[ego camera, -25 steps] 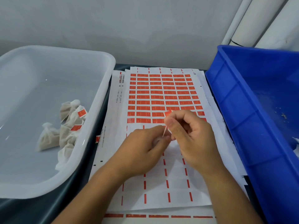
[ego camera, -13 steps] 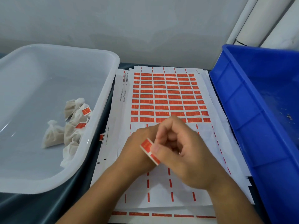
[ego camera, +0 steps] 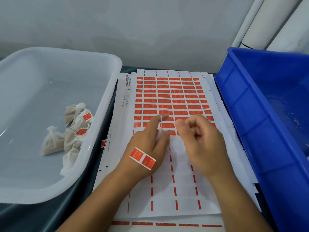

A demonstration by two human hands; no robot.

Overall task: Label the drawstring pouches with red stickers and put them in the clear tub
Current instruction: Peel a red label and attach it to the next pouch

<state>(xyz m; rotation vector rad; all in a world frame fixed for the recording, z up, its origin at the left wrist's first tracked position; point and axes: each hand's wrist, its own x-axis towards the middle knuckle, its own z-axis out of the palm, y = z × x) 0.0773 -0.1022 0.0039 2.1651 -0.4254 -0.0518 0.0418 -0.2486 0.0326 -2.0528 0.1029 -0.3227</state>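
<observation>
The grip of the left hand [ego camera: 147, 144] is closed around a small white drawstring pouch [ego camera: 159, 136], of which only a pale sliver and a thin white string [ego camera: 161, 122] running up along the raised forefinger can be seen; the rest of the pouch is hidden in the palm. Stuck flat on the back of this hand, close to the wrist, is a red rectangular sticker with a white border [ego camera: 142, 158], folded or printed as two red squares side by side. The right hand [ego camera: 199, 139] hovers just to the right of the left, its fingers curled inward and blurred; whether it holds anything cannot be told. Both hands are above a stack of white paper sticker sheets [ego camera: 168, 190] lying in the middle of the dark worktop [ego camera: 50, 213]; the far half of the top sheet carries rows of red stickers, while the near half shows only bare backing with short red dashes. To the left stands the clear plastic tub [ego camera: 108, 104], and inside it, against its right wall, lies a small heap of labelled pale fabric pouches [ego camera: 70, 131], two of them showing red stickers. A loose red sticker [ego camera: 103, 143] lies between the tub and the sheets. To the right stands a blue plastic crate [ego camera: 260, 114], with white pipes [ego camera: 274, 22] on the grey wall behind it.
</observation>
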